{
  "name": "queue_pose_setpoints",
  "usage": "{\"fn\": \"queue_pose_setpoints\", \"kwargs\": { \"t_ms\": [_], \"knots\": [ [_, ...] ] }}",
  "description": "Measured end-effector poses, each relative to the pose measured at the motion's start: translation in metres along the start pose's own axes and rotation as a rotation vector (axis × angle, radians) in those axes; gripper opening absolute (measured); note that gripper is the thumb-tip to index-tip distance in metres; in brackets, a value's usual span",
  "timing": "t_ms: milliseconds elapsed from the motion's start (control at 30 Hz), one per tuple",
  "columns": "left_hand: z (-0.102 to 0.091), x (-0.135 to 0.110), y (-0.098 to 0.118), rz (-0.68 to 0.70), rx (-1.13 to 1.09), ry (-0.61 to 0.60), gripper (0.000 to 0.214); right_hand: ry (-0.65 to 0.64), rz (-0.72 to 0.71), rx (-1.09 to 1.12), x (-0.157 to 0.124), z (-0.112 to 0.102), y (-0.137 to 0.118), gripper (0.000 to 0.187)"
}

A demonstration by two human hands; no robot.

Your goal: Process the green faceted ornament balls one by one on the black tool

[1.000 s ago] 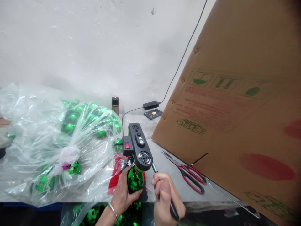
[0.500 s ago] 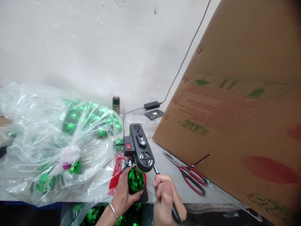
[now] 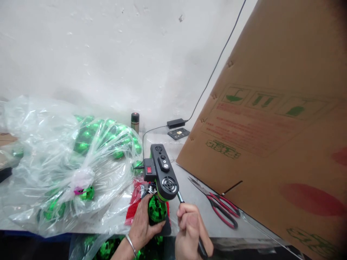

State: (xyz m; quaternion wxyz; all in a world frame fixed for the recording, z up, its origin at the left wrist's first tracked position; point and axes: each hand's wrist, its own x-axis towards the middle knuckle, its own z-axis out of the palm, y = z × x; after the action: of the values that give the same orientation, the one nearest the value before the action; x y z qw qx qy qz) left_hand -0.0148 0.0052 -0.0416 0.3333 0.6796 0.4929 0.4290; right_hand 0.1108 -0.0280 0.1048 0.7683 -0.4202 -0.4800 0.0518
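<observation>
A green mirrored ball point(image 3: 157, 210) sits under the front end of a small black machine point(image 3: 164, 172) with round vents and a red switch. My left hand point(image 3: 143, 218), with a metal bangle at the wrist, is wrapped round the ball's left and near side. My right hand point(image 3: 192, 229) is closed round the dark grip of a lever handle point(image 3: 181, 196) that slants down from the machine's right side. Beneath the machine lie its black base and a red sheet point(image 3: 132, 209). The ball's top is hidden by the machine.
On the left spreads a clear plastic bag point(image 3: 105, 173) of green mirrored balls. Red-and-black scissors point(image 3: 217, 204) lie right of my right hand, beside a large cardboard box point(image 3: 257, 144). A power adapter point(image 3: 176, 123), a black card-like thing point(image 3: 178, 133) and a dark-capped bottle point(image 3: 135, 122) stand by the wall.
The whole view has shifted very slightly. My left hand keeps its hold on the ball, and my right hand on the lever has moved barely, a touch to the left.
</observation>
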Motion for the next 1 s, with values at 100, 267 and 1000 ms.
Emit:
{"fn": "queue_pose_setpoints", "kwargs": {
  "t_ms": [100,267,1000],
  "knots": [
    [0.000,0.000,0.000,-0.001,0.014,-0.005,0.085,-0.020,-0.010,0.006,-0.001,-0.002,0.002,0.044],
    [0.001,0.001,0.002,-0.006,0.010,0.006,0.085,-0.027,-0.004,0.002,-0.002,-0.004,0.004,0.047],
    [0.001,0.004,0.003,-0.011,0.016,0.016,0.085,-0.031,-0.080,0.017,0.006,0.002,-0.004,0.045]
  ]
}}
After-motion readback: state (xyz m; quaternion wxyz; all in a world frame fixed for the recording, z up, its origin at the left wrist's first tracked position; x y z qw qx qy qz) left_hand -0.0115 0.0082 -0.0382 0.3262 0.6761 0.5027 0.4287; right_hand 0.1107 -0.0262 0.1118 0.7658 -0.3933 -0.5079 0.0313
